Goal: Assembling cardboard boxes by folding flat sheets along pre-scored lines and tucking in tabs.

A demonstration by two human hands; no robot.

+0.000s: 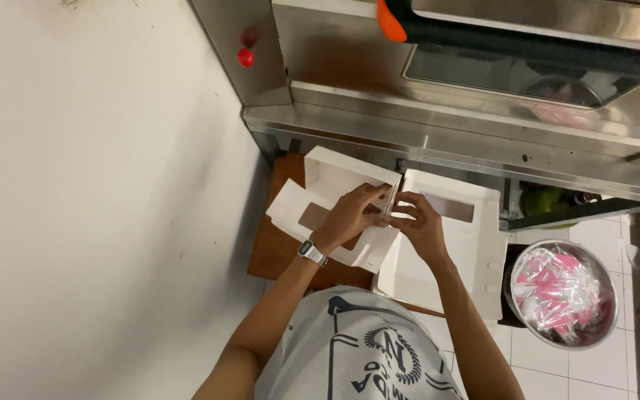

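While both hands meet over white cardboard boxes, a flap is pinched between them

Left hand (351,215) and right hand (418,222) have fingers clamped on the upright flap of a white window box (335,194), lying on the brown wooden surface (270,252) beside a second white box (453,252); a steel bowl (564,293) of pink pieces sits to the right

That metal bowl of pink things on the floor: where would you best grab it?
Probably by the rim of the metal bowl, from above at its open side edges: the rim flares outward all round, there are no handles, and the pink wrapped pieces fill the middle.
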